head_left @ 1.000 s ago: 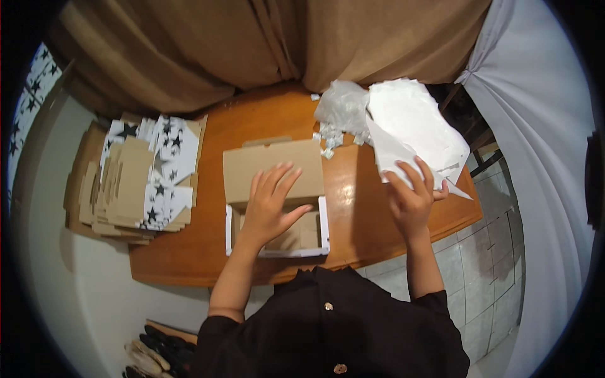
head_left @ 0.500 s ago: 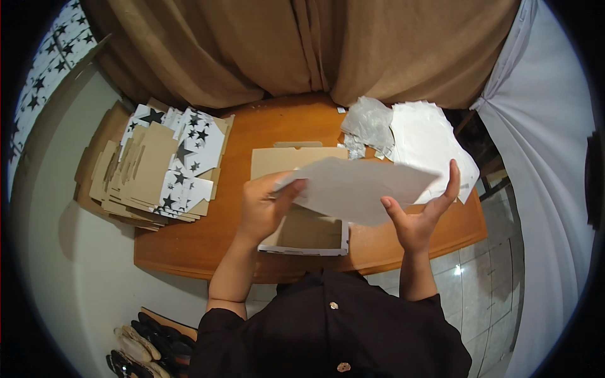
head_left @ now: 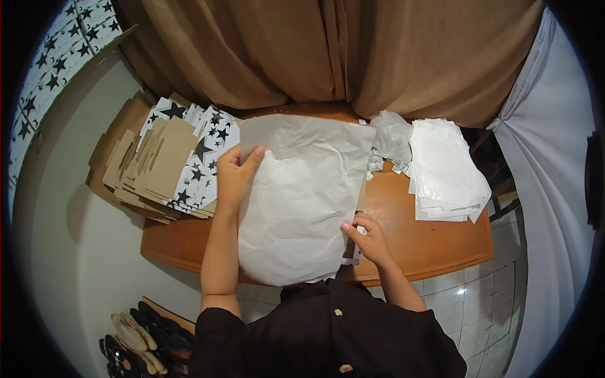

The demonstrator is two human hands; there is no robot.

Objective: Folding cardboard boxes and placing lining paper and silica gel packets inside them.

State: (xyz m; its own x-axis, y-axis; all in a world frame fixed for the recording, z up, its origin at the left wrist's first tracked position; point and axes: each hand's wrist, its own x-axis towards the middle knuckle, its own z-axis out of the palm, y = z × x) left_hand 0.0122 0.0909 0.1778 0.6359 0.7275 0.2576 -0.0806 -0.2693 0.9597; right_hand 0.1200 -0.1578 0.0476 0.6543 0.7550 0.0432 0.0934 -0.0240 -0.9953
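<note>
A large sheet of thin white paper (head_left: 302, 201), lightly creased, hangs before me above the table. My left hand (head_left: 236, 176) pinches its left edge, thumb on the near face. At the sheet's lower right edge, my right hand (head_left: 368, 238) grips it between thumb and fingers. Behind the paper stands a cardboard box (head_left: 354, 252), of which only a strip along the right side shows; its inside is hidden.
Flattened cardboard boxes (head_left: 167, 157), some printed with black stars, are stacked on the left of the wooden table (head_left: 409, 246). A pile of white paper sheets (head_left: 444, 167) and a crumpled clear plastic bag (head_left: 392, 135) lie right. Shoes (head_left: 148, 337) stand at lower left.
The paper has swung from a flat, tilted position to face me broadly, covering the box. My right hand, open before, has come inward and closed on the paper's edge. My left hand has moved up and left.
</note>
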